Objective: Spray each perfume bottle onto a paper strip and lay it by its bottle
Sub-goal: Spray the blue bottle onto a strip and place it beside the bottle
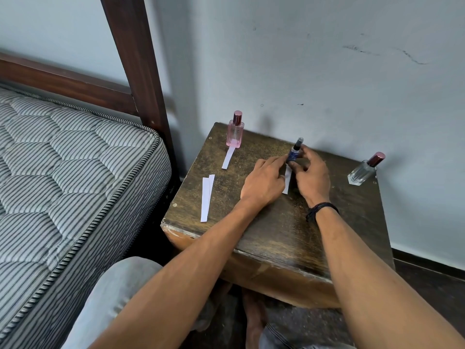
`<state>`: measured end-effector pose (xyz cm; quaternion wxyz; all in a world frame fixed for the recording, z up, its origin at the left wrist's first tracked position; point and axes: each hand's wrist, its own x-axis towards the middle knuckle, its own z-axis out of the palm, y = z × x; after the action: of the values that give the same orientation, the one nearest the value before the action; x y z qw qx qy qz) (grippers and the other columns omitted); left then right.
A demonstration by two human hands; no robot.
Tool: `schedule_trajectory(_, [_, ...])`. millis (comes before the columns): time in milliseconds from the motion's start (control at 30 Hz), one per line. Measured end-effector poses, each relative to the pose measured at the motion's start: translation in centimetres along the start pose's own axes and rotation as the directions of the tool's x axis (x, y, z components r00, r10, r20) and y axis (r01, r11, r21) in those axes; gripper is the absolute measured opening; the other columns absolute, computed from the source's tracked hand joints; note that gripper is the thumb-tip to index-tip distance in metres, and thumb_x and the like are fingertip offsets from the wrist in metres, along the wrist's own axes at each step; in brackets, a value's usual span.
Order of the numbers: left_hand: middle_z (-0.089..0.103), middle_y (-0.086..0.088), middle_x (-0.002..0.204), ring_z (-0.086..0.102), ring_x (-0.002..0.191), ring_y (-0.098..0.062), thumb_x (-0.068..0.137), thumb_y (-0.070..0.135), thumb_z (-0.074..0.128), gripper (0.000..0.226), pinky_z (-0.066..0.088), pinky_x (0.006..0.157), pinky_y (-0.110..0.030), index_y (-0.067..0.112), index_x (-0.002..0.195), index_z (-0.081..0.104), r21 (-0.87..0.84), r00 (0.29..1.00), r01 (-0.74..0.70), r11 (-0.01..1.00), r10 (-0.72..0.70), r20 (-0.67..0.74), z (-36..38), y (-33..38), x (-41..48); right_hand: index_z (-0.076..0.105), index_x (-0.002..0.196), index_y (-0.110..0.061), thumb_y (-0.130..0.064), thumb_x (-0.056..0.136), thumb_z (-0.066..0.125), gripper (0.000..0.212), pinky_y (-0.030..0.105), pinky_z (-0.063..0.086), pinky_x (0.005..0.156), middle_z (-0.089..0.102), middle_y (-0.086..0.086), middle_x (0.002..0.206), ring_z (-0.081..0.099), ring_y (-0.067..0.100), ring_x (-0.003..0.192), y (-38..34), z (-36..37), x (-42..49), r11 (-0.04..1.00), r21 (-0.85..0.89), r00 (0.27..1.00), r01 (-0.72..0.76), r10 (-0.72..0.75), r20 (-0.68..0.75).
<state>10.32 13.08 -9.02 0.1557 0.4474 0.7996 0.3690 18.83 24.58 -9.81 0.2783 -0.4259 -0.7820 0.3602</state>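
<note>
A dark blue perfume bottle [295, 151] stands near the middle of the wooden table [274, 222], and my right hand [310, 175] grips its lower part. My left hand [263, 182] lies beside it, fingertips touching a white paper strip [287, 179] that lies in front of that bottle. At the back left stands a pink bottle [235, 131] with a strip [228, 158] laid in front of it. A clear bottle [364, 168] with a dark red cap stands at the right edge, with no strip seen by it.
Two spare paper strips [206, 197] lie side by side near the table's left edge. A striped mattress [63, 172] and a dark wooden bedpost [141, 71] are on the left. The wall runs right behind the table. My knees and feet show below the table's front edge.
</note>
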Motion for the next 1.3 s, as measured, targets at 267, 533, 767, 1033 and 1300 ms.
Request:
schedule_trajectory(267, [0.042, 0.013, 0.153, 0.032, 0.135, -0.018, 0.096, 0.022, 0.042, 0.056, 0.04, 0.101, -0.042, 0.029, 0.152, 0.037, 0.019, 1.0, 0.006, 1.0, -0.007, 0.028, -0.21, 0.17, -0.06, 0.065, 0.134, -0.035, -0.024, 0.097, 0.069, 0.039, 0.04, 0.053, 0.093, 0.074, -0.008, 0.119, 0.068, 0.018, 0.109, -0.05, 0.09, 0.06, 0.998, -0.068, 1.0, 0.005, -0.006, -0.015])
schedule_trajectory(533, [0.041, 0.015, 0.154, 0.032, 0.135, -0.018, 0.096, 0.022, 0.042, 0.057, 0.038, 0.1, -0.039, 0.03, 0.152, 0.036, 0.013, 0.999, 0.013, 1.0, -0.013, 0.032, -0.26, 0.26, -0.11, 0.068, 0.126, -0.031, -0.025, 0.098, 0.066, 0.029, 0.037, 0.052, 0.086, 0.074, -0.007, 0.112, 0.067, 0.018, 0.102, -0.16, 0.03, -0.03, 0.998, -0.057, 0.999, 0.003, -0.004, -0.032])
schedule_trajectory(767, [0.041, 0.014, 0.154, 0.032, 0.135, -0.018, 0.093, 0.018, 0.044, 0.061, 0.039, 0.099, -0.039, 0.03, 0.153, 0.036, 0.02, 0.999, 0.007, 1.0, -0.008, 0.035, -0.26, 0.25, -0.08, 0.069, 0.122, -0.031, -0.025, 0.098, 0.067, 0.025, 0.038, 0.053, 0.085, 0.074, -0.007, 0.109, 0.068, 0.018, 0.099, -0.3, -0.03, -0.16, 0.998, -0.059, 0.999, -0.002, 0.0, -0.039])
schedule_trajectory(1033, [0.041, 0.012, 0.154, 0.033, 0.134, -0.019, 0.092, 0.016, 0.045, 0.063, 0.039, 0.101, -0.039, 0.027, 0.153, 0.035, 0.039, 0.999, -0.004, 0.999, 0.002, 0.04, -0.2, 0.19, -0.06, 0.069, 0.122, -0.031, -0.026, 0.098, 0.068, 0.025, 0.037, 0.052, 0.085, 0.074, -0.007, 0.111, 0.067, 0.018, 0.1, -0.3, -0.03, -0.07, 0.997, -0.073, 1.0, 0.005, -0.007, -0.028])
schedule_trajectory(1300, [0.044, 0.01, 0.152, 0.033, 0.136, -0.02, 0.097, 0.025, 0.041, 0.055, 0.04, 0.101, -0.043, 0.027, 0.152, 0.037, 0.023, 1.0, -0.001, 1.0, 0.001, 0.027, -0.29, 0.29, -0.12, 0.066, 0.132, -0.03, -0.025, 0.095, 0.072, 0.037, 0.037, 0.052, 0.089, 0.072, -0.008, 0.118, 0.067, 0.016, 0.103, -0.15, -0.06, -0.04, 0.999, -0.047, 1.0, 0.012, -0.013, -0.021])
